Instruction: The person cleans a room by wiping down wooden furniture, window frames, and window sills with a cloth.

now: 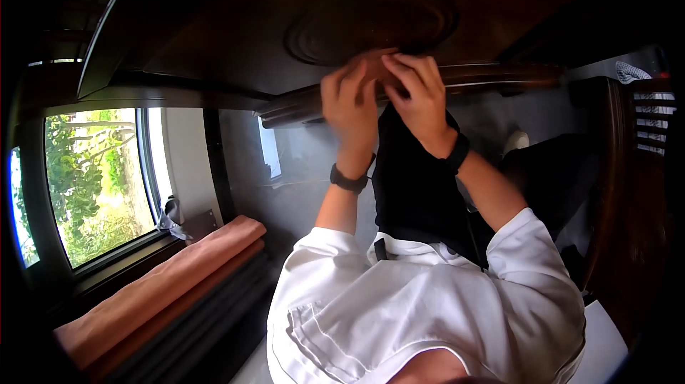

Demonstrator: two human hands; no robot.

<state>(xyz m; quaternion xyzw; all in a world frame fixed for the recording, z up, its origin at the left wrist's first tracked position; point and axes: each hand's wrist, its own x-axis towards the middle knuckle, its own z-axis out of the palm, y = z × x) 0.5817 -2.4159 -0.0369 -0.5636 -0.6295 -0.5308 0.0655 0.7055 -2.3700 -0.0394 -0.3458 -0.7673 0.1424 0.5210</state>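
In the head view, the person's two hands are close together at the near edge of a dark wooden counter. Between their fingers is a small reddish-brown piece, whose kind I cannot tell. The right hand has its fingers bent, and it seems to pinch this piece with thumb and fingertips. The left hand is also bent beside the piece, but it is blurred, so I cannot tell if it grips. Each wrist wears a dark band: one left, one right. Beyond the hands, the counter shows a round carved pattern.

Below the arms are a white shirt and black trousers. On the left side there is a window with green leaves outside, and near it lies a long pinkish cushion.
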